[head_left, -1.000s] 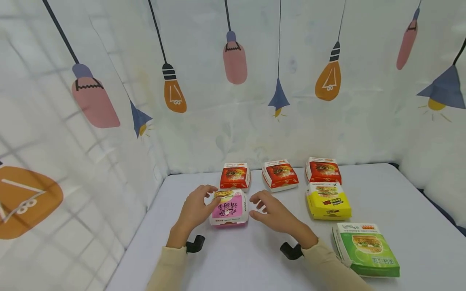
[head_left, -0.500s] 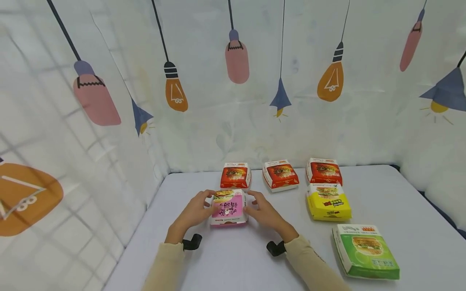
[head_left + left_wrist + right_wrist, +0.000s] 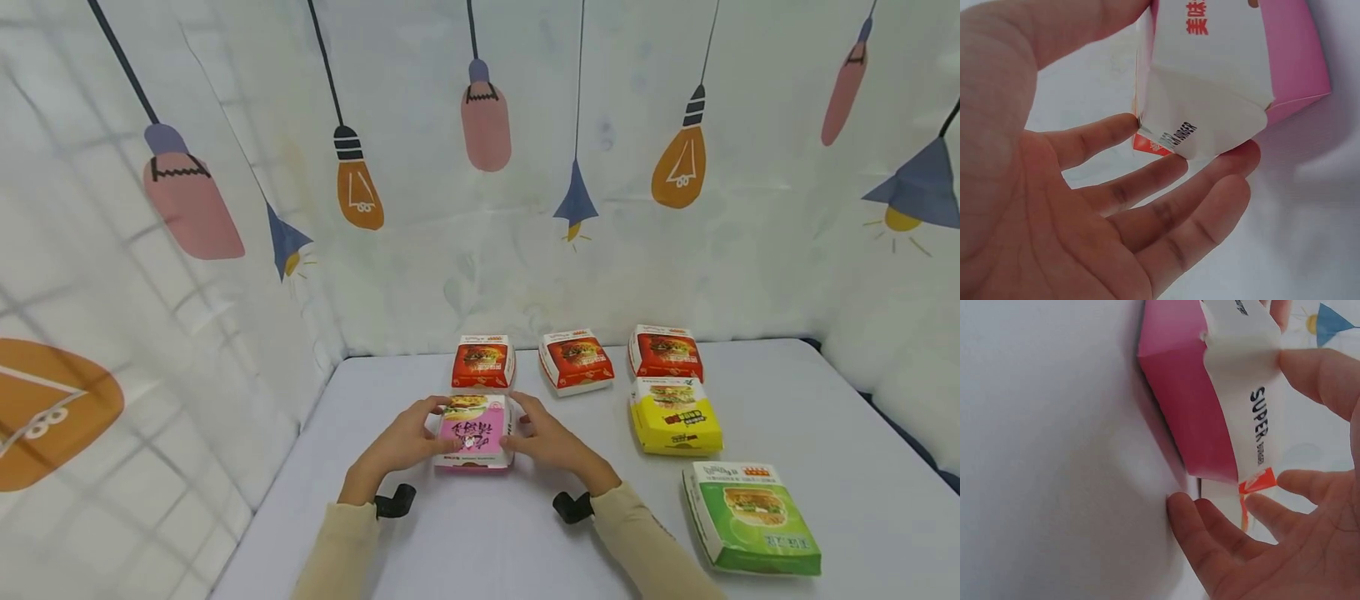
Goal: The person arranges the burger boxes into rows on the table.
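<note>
1. contact on both sides is the news — a second ago my right grip [image 3: 552, 437] hung apart from the pink burger box [image 3: 483, 429]; now its thumb is on the right edge of the top and its index fingertip is at the far right corner.
2. my left grip [image 3: 401, 437] was already over the left side; its thumb now lies lower on the lid, towards the front left corner, with the index fingertip at the far left corner.
3. the box seems to have shifted very slightly towards me and sits a touch squarer.
4. as i judge it, that means the box is steadied from two sides. both grips are narrowed to its width, holding it lightly between thumb and index; the other fingers stretch loosely beside the walls, so it could slip.
5. it looks to rest on the table [image 3: 480, 542], left of the middle, just in front of the leftmost red burger box [image 3: 482, 361] and well apart from the yellow box [image 3: 677, 417] and green box [image 3: 752, 517] to my right.
6. its lid has a pink panel with dark lettering, a burger picture at the far end and a white front strip with red characters. white flaps reading "super burger" fold over deep pink walls — creased card, likely easy to dent.
</note>
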`<state>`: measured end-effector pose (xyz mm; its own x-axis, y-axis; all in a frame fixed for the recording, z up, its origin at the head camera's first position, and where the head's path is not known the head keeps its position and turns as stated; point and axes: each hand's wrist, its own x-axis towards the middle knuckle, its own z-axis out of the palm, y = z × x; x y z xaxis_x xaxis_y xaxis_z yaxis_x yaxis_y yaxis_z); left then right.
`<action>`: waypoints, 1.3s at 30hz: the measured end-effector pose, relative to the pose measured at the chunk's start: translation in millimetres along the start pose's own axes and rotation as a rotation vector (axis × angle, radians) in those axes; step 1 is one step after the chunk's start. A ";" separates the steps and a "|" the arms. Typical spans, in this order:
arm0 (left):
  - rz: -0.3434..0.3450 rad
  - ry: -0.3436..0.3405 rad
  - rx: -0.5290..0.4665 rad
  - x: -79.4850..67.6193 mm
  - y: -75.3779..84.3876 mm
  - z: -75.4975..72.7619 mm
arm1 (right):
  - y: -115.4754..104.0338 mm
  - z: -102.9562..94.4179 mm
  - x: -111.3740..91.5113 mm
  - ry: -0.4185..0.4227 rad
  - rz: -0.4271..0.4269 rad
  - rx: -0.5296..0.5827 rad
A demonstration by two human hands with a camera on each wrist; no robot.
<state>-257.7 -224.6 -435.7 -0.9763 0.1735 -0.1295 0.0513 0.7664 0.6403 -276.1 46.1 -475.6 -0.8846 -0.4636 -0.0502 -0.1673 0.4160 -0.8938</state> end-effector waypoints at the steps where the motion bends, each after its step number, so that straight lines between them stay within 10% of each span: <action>1: 0.004 -0.006 0.000 0.0 0.7 0.1 | 0.2 -1.7 0.1 -0.009 -0.002 -0.004; 39: 0.096 -0.011 0.024 -2.6 -8.1 -17.4 | -1.7 -8.5 0.9 0.053 -0.010 -0.078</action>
<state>-259.3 -242.0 -427.4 -0.9642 0.2539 -0.0765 0.1500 0.7602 0.6321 -280.3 51.6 -470.4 -0.9042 -0.4268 -0.0156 -0.2080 0.4721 -0.8567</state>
